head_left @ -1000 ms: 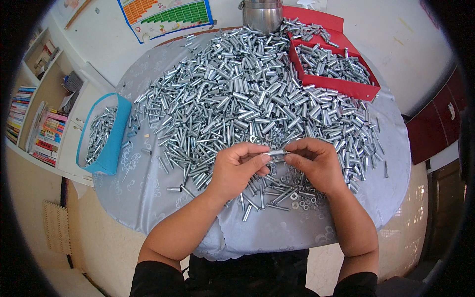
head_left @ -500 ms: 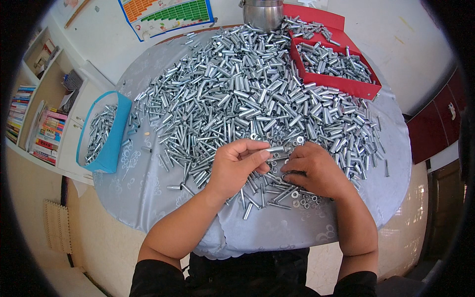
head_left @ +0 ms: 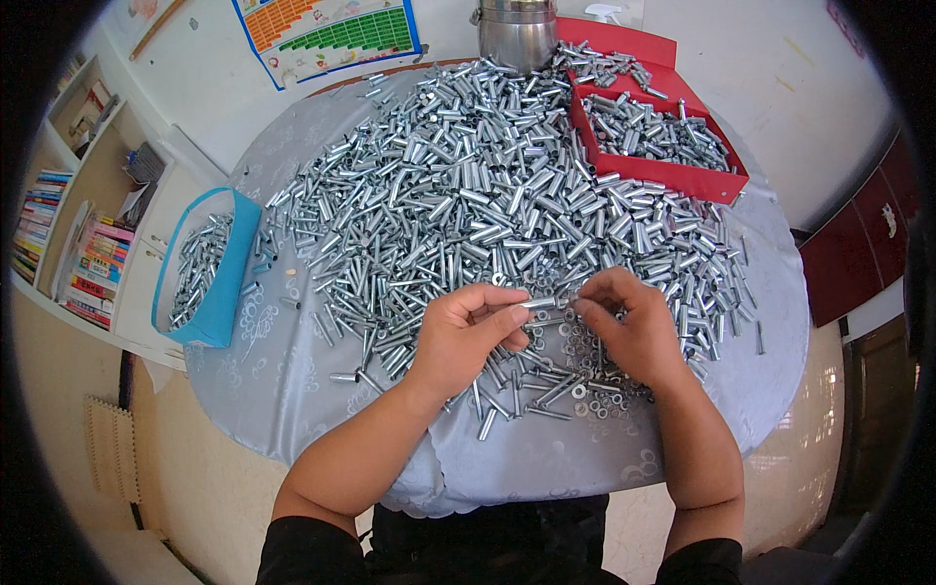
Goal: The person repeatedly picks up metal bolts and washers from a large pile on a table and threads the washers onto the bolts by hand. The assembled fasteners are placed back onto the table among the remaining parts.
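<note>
My left hand (head_left: 466,336) is closed, pinching a shiny metal sleeve anchor bolt (head_left: 542,304) between thumb and fingers, lying nearly level and pointing right. At the bolt's right end the thumb and fingertips of my right hand (head_left: 632,324) are pinched together. A small piece may sit between them, but it is too small to name. Both hands are over the near edge of a big heap of metal sleeves and bolts (head_left: 458,175). Loose washers and nuts (head_left: 597,400) lie below my right hand, with several long bolts (head_left: 487,421) beside them.
A red box (head_left: 673,174) full of metal pieces stands at the back right, its lid also carrying some. Behind the heap is a steel pot (head_left: 517,39). A blue bin (head_left: 226,283) of bolts is at the left edge of the cloth-covered round table (head_left: 546,468).
My right hand has lifted from the loose washers and nuts and come up to the bolt's right end, its fingertips now pinched there. My left hand keeps its hold.
</note>
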Motion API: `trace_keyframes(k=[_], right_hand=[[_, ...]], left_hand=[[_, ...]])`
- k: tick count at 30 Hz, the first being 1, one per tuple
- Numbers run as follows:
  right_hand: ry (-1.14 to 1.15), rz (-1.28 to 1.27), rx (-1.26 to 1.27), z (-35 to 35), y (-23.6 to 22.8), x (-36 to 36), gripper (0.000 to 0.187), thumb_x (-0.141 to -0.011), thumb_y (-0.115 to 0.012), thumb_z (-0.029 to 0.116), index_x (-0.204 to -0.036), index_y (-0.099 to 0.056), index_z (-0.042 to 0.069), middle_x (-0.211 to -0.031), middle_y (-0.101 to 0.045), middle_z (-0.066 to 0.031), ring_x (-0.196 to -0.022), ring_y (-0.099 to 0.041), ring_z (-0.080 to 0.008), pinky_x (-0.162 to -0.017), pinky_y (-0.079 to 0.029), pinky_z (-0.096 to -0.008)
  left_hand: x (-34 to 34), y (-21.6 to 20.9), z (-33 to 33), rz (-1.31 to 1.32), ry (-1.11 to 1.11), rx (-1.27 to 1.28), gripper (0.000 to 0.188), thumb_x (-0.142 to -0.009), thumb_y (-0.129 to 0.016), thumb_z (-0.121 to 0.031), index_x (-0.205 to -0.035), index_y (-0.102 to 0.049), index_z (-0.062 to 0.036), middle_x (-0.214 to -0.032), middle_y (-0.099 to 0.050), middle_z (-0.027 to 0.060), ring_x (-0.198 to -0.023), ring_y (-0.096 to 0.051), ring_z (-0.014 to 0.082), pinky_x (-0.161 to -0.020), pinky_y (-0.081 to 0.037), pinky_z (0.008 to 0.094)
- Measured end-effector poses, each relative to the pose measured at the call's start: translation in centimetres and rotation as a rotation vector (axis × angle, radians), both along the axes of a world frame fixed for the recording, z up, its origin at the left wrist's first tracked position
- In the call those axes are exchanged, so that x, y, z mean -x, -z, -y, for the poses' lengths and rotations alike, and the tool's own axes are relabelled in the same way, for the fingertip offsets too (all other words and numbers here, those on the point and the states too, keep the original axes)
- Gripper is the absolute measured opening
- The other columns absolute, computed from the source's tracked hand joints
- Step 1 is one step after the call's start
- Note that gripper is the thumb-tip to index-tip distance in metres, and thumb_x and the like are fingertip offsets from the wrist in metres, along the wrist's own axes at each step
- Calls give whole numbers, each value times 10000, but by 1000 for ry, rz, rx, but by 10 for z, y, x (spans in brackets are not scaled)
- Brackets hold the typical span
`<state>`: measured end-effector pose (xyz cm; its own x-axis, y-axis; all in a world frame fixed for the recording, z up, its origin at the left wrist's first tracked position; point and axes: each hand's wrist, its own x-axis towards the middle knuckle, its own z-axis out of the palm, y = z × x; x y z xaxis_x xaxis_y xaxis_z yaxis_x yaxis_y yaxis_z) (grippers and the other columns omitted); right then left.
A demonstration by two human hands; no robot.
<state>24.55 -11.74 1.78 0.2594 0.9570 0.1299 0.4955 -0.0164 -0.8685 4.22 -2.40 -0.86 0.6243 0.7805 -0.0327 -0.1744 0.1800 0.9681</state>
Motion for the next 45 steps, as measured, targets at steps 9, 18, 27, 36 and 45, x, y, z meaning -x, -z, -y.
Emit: trace_keyframes(k=[9, 18, 27, 36, 45], right_hand=[[-51, -343, -54, -3, 9, 0, 161, -807, -739, -13, -933, -641, 9, -867, -683, -27, -772, -629, -85, -713, -507, -237], [-66, -230, -45, -1, 6, 2, 218, -799, -758, 14, -1004, -685, 2, -884, -698, -42, -792, -640, -93, -723, -514, -244], [-84, -134, -33, -1, 3, 3, 144, -860, -724, 110, -916, -692, -18, -806, -678, -65, -706, -602, -97, -650, -482, -250], [-7, -187, -25, 0, 3, 3, 217, -914, -659, 161, -787, -648, -14, -695, -615, -68, -662, -567, -97, -601, -460, -272], [-183, -7, -13, 2, 4, -9, 198, -832, -728, 65, -989, -628, -2, -858, -630, -81, -715, -594, -143, -666, -490, -285]], left_hand=[[-1, 1, 0, -2, 3, -17, 180, -912, -640, -23, -1084, -664, 27, -932, -713, 120, -718, -683, 140, -645, -570, 251], [-1, 1, 2, -36, 5, -30, 182, -903, -652, -13, -1080, -666, 26, -925, -713, 116, -713, -684, 138, -645, -571, 244], [0, 0, 3, -49, 18, -40, 184, -894, -667, -16, -1072, -674, 31, -911, -711, 114, -717, -683, 139, -659, -564, 239], [0, -4, 5, -29, 42, -30, 192, -898, -665, -27, -1079, -672, 34, -883, -708, 101, -737, -684, 132, -670, -565, 241], [0, -5, 5, -22, 26, -59, 192, -900, -661, -22, -1084, -670, 33, -891, -709, 105, -733, -683, 134, -663, -565, 243]])
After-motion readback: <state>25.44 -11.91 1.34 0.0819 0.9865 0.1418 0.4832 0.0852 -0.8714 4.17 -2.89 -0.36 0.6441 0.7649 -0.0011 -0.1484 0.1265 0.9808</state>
